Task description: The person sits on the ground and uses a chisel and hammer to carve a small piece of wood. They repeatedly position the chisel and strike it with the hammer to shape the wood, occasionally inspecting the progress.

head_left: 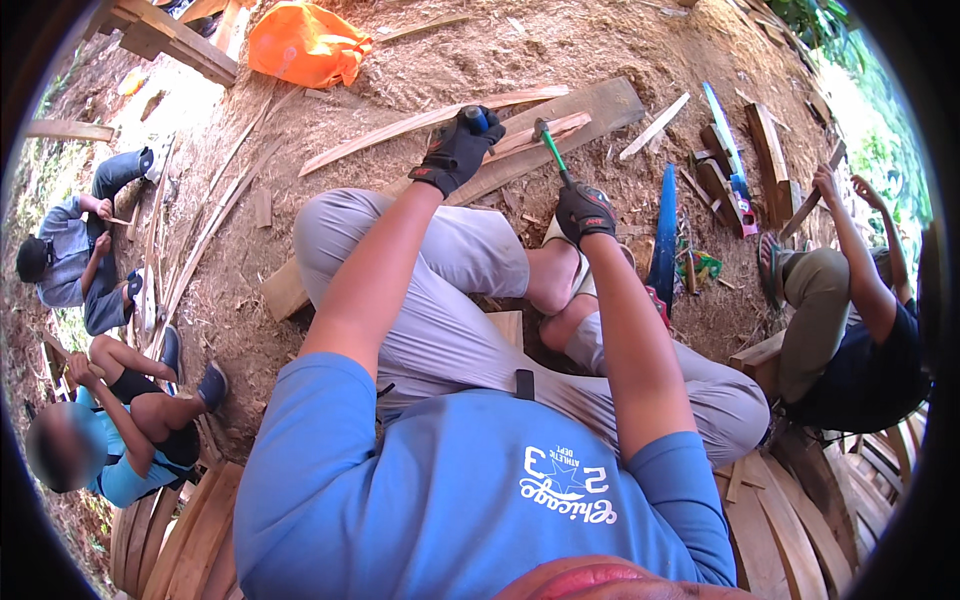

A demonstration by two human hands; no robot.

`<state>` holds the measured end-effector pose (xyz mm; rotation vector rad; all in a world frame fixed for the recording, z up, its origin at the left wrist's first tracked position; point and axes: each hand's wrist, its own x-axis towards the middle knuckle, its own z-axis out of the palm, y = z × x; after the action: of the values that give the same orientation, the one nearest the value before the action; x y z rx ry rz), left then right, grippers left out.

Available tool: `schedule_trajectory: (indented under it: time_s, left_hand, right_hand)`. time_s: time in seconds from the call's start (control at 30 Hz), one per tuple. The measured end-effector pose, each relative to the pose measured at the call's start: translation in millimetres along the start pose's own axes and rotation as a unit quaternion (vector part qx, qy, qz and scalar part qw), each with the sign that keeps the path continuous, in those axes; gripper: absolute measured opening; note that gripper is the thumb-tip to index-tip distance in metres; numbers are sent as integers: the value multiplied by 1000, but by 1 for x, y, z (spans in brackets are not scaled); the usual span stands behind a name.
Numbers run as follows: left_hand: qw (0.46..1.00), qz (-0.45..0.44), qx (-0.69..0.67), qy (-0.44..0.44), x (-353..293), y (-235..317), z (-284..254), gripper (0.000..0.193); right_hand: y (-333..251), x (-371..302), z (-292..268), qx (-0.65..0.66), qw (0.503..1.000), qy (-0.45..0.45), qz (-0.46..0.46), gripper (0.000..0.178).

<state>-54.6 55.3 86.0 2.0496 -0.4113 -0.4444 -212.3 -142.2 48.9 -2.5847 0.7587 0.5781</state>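
Blue T-shirt (pixel 430 480) cloth lies nearest, with white lettering (pixel 568 508) around a star on its chest. From my remote seat I see both forearms (pixel 390 260) reaching forward. Black-gloved, the left hand (pixel 453 152) is closed around a blue-ended tool (pixel 476 120), the rest of it hidden; the right hand (pixel 586 212), likewise gloved, grips a green-handled hammer (pixel 552 149). Its head overlaps a pale wood strip (pixel 515 144) on a wide plank (pixel 618 102); whether they touch, I cannot tell. Glove markings (pixel 595 196) are too small to read.
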Motion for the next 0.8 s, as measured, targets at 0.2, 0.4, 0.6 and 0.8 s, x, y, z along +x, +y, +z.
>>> schedule_trajectory:
  time_s: [0.2,0.4,0.6,0.8]
  left_hand:
    - [998,17,-53,-13,11,-37,4,29]
    - [1000,-12,15,-18,6,-4,2,30]
    - [998,-9,4,-55,14,-9,1,30]
    - [998,-16,-28,-52,11,-10,-2,30]
  right_hand:
    - [-9,-5,-6,-10,999,-23,-32,34]
    - [5,0,3,34,999,6,-5,34]
    - [-15,-41,-53,102,980,144,-89,37]
    - [-69,-109,-126,174,920,257,-237,18]
